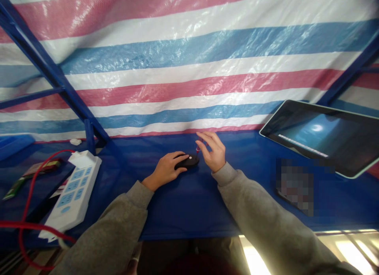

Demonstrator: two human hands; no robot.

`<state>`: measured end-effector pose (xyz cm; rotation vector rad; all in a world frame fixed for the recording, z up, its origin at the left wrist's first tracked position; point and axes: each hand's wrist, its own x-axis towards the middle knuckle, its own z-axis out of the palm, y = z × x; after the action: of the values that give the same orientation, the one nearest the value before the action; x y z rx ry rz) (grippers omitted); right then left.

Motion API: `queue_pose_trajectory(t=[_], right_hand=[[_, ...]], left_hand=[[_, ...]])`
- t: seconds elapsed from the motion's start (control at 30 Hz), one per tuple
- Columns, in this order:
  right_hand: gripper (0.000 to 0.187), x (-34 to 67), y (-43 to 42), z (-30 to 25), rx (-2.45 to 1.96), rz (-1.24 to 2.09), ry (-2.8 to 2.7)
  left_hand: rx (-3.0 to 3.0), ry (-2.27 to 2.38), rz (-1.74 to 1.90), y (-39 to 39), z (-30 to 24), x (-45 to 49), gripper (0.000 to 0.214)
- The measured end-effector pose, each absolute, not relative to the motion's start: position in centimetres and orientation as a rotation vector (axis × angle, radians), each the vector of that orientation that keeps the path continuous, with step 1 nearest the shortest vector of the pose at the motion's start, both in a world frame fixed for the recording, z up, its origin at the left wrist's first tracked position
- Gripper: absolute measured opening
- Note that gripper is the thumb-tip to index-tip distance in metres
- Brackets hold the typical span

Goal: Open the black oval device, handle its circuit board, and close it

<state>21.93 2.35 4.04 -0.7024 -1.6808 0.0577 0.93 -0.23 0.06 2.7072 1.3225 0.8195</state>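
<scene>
A small black oval object (188,161) with a white dot on top lies on the blue table surface (183,200). My left hand (166,168) is wrapped round its left side and holds it down. My right hand (212,151) hovers just right of it, thumb and forefinger pinched on a thin red tool (197,149) whose tip points down at the black object. Grey sleeves cover both forearms.
A white and blue power strip (74,190) with a red cable (28,204) lies at the left. A tablet (325,134) with a lit screen leans at the right. A striped tarpaulin (189,61) and blue frame bars (53,73) close off the back.
</scene>
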Motion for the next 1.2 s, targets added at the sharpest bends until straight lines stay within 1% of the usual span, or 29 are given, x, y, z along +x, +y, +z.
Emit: queue_pose_trajectory(t=[0.13, 0.27, 0.37, 0.5, 0.83, 1.0, 1.2], right_hand=[[0.028, 22.17, 2.26, 4.16, -0.709, 0.033, -1.691], [0.023, 22.33, 2.12, 4.36, -0.707, 0.023, -1.676], [0.026, 22.48, 2.06, 4.51, -0.691, 0.037, -1.692], [0.023, 22.58, 2.06, 4.6, -0.706, 0.022, -1.678], [0.029, 22.45, 2.12, 4.22, -0.677, 0.025, -1.702], [0.023, 22.31, 1.91, 4.33, -0.677, 0.033, -1.67], [0.028, 22.41, 2.02, 4.2, -0.642, 0.015, -1.68]], left_hand=[[2.701, 1.331, 0.811, -0.29, 0.11, 0.97, 0.046], [2.709, 1.346, 0.813, -0.3, 0.23, 0.98, 0.046], [2.711, 1.365, 0.78, -0.35, 0.38, 1.01, 0.046], [2.723, 1.363, 0.768, -0.41, 0.39, 1.01, 0.047], [2.713, 1.394, 0.726, -0.42, 0.37, 1.05, 0.047], [2.716, 1.393, 0.719, -0.46, 0.39, 1.07, 0.047], [2.712, 1.414, 0.707, -0.42, 0.29, 1.0, 0.047]])
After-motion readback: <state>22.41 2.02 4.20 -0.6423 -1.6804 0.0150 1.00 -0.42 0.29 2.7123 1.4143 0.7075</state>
